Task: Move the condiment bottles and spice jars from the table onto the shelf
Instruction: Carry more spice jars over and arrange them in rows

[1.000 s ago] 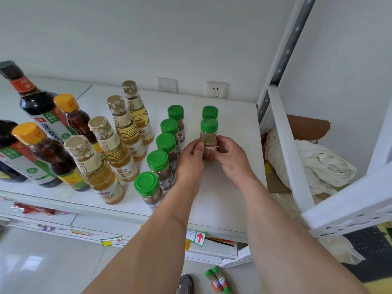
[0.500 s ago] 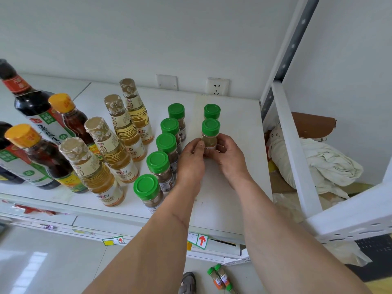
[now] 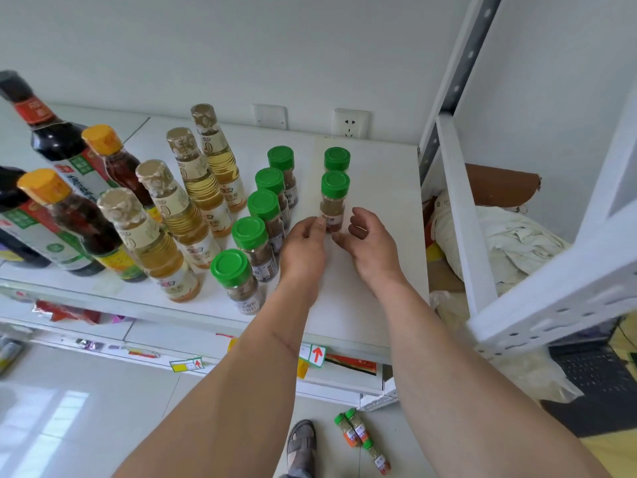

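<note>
Upright, cap up, spice jar [image 3: 333, 205]: L hand [image 3: 303, 246] pinches it, R hand [image 3: 370, 243] loose.

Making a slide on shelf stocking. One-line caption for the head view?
Left hand pinches a green-capped spice jar on the white shelf; right hand curled beside.

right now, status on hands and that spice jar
Left hand fingertips on the spice jar; right hand open beside it, not touching. Jar upright on the shelf, second in its row. Nothing in the way.
</note>
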